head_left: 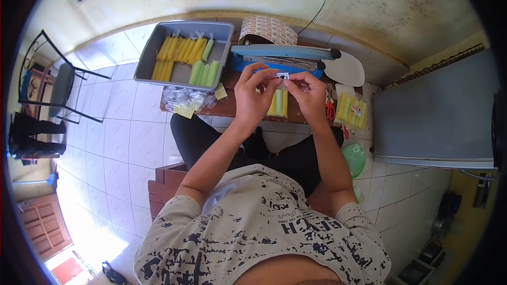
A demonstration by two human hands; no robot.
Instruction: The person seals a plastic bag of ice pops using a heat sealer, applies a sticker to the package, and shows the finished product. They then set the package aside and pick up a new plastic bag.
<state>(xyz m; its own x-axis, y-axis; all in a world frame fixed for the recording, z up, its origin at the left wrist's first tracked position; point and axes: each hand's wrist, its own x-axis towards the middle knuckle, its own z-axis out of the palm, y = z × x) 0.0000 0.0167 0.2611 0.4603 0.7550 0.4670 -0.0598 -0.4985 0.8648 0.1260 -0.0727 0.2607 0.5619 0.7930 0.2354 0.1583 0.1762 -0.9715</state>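
A small printed label (282, 75) is pinched between the fingertips of my left hand (251, 94) and my right hand (310, 94). Both hands are closed on it, above the bench's front part. Just below them lies a pack of yellow and pale green filled tubes (278, 104), partly covered by my fingers. Behind my hands stands a blue bag sealer (288, 51) with a long arm. To the right of my right hand, red-handled scissors (330, 110) lie near another pack of tubes (350, 112) that bears a label.
A grey tray (229, 37) holds rows of yellow and green tubes at the back left. Clear plastic bags (186, 98) lie in front of it. A printed label sheet (268, 29) curls behind the sealer. A grey fridge (433, 111) stands right; a chair (63, 82), left.
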